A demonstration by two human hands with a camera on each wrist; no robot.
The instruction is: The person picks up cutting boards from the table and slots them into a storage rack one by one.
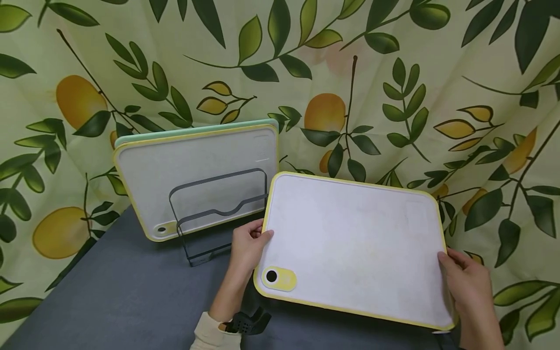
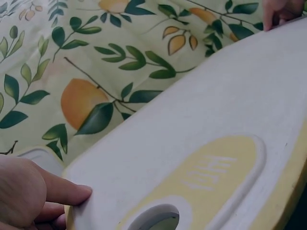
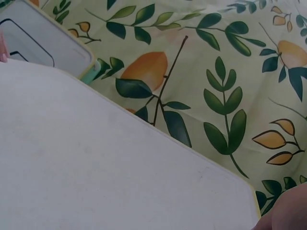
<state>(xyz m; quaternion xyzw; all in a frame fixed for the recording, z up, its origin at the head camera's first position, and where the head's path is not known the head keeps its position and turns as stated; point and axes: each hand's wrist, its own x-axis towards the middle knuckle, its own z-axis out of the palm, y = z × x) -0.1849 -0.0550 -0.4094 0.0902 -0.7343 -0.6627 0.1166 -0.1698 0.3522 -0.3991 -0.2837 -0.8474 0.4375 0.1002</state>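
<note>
Both hands hold a white cutting board (image 1: 354,243) with a yellow rim, tilted up with its broad face toward the head camera. My left hand (image 1: 249,245) pinches the board's left edge, thumb on the front face. A yellow patch with a round hole lies in the board's lower left corner, just below that hand, and shows large in the left wrist view. On the opposite edge, my right hand (image 1: 470,282) grips with its thumb in front; its other fingers are partly hidden behind the board. Only part of this hand (image 3: 290,211) enters the right wrist view.
A dark wire rack (image 1: 214,211) stands on the grey table (image 1: 131,291) to the left. Behind its front wire leans another white, yellow-rimmed board (image 1: 197,155), with a green board (image 1: 197,128) at its back. A leaf-and-fruit patterned cloth (image 1: 350,29) hangs behind everything.
</note>
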